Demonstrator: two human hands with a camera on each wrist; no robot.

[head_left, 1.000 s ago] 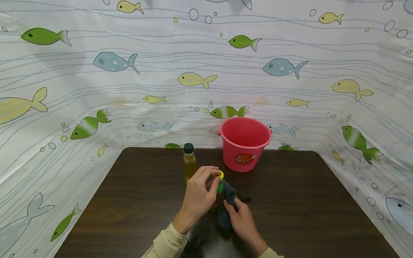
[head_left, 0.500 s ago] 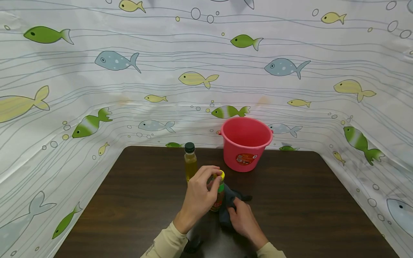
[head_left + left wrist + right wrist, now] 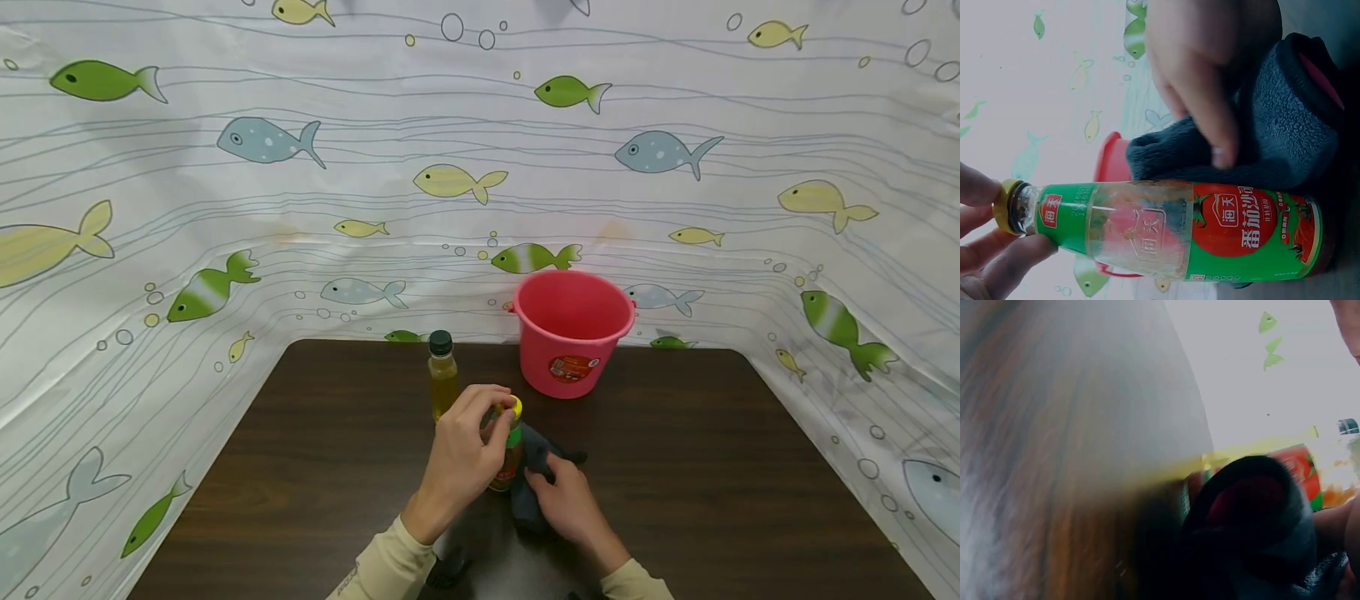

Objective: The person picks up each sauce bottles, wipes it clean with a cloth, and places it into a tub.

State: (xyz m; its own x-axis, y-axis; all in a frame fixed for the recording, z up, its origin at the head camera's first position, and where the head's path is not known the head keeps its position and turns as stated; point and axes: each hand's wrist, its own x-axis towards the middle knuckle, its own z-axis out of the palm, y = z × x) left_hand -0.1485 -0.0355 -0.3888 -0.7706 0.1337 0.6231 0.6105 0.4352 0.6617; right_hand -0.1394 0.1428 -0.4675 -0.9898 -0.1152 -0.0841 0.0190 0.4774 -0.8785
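In the head view my left hand [image 3: 461, 450] pinches the yellow cap [image 3: 515, 407] of a glass ketchup bottle [image 3: 1141, 231]. The bottle stands upright on the dark table, with green and red labels and reddish smears inside the glass. My right hand [image 3: 573, 504] holds a dark grey cleaning cloth [image 3: 1291, 119] along the bottle's right side. The left wrist view shows the folded cloth against the glass, with a pink patch inside its fold. In the right wrist view the cloth [image 3: 1260, 537] hides much of the bottle's lower part.
Behind the left hand stands an oil bottle [image 3: 444, 379] with a dark green cap. A pink bucket [image 3: 558, 367] is at the back, right of the middle. Near the left sleeve lies a small black object [image 3: 448, 568]. A fish-patterned curtain [image 3: 465, 125] surrounds the table [image 3: 712, 467].
My right hand has moved slightly with the cloth along the bottle's side, and the cloth's folds have shifted. My left hand stays on the cap.
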